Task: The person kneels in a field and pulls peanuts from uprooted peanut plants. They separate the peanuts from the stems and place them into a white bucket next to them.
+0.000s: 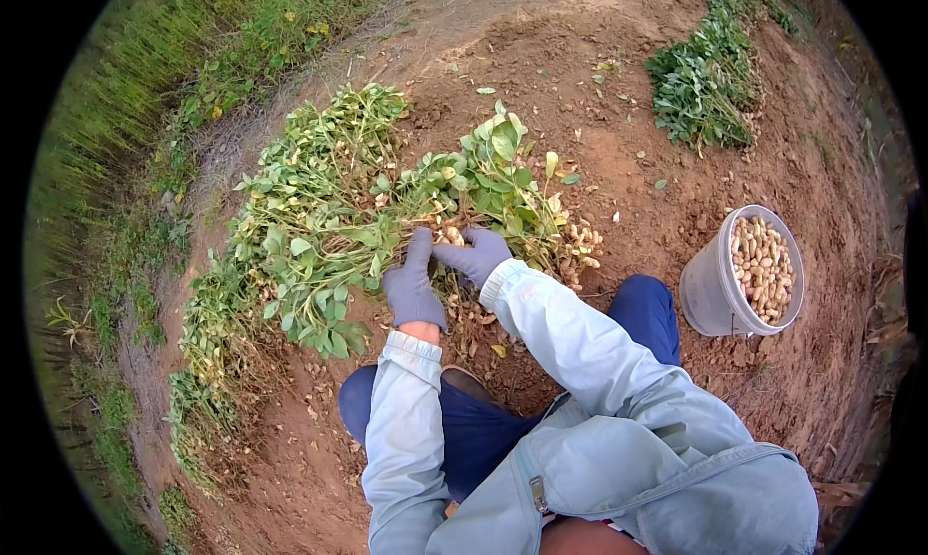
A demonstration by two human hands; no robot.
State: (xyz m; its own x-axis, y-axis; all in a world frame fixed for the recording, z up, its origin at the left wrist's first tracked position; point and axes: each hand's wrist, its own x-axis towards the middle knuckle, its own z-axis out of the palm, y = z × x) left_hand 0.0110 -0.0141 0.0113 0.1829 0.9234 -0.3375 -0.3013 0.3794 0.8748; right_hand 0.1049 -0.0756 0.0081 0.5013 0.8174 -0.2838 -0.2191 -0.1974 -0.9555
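Note:
Both my hands wear grey gloves and meet at the root end of a leafy peanut plant [330, 279]. My left hand [415, 285] grips its stems, and the leaves spread out to the left. Close beside it, my right hand [482, 256] has its thumb and fingers at a cluster of peanut pods [451, 236] on the roots. Its fingertips are partly hidden among the pods and stems. Just beyond my right hand lies another peanut plant [500, 163]. More peanut pods [582, 244] show at the right end of the greenery.
A translucent plastic bucket [703, 287] nearly full of peanut pods stands on the soil to the right, tilted in view. Uprooted plants [210, 352] form a long row at left. Another plant heap [707, 83] lies far right. Tall grass [109, 120] borders the left. My knees are bent below.

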